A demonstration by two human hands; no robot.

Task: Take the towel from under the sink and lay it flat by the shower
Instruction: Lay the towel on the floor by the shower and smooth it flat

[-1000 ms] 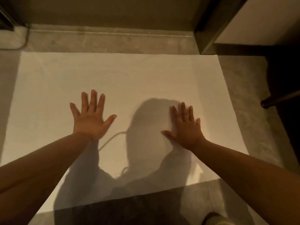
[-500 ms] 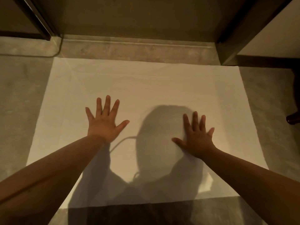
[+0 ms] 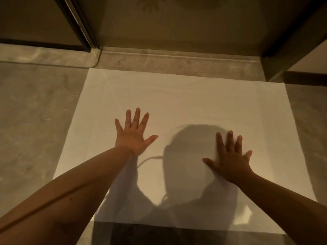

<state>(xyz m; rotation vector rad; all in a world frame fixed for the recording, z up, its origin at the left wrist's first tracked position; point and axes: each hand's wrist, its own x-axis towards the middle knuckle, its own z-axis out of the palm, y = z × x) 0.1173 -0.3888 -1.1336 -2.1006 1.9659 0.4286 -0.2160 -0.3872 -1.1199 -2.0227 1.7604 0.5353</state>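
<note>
Towel (image 3: 177,103) lying spread on the floor (image 3: 35,112), far edge along the shower threshold (image 3: 177,61). Left hand (image 3: 132,137) and right hand (image 3: 230,161) pressing flat, fingers splayed, gripping nothing. Only final smoothing looks left.

A single head-worn camera looks steeply down from close above the floor (image 3: 35,121), facing the shower threshold (image 3: 177,59)

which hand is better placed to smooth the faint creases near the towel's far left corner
Left. The left hand lies flat and spread on the towel, nearer the faint creases at its far left. The right hand presses the right half, farther away.
</note>
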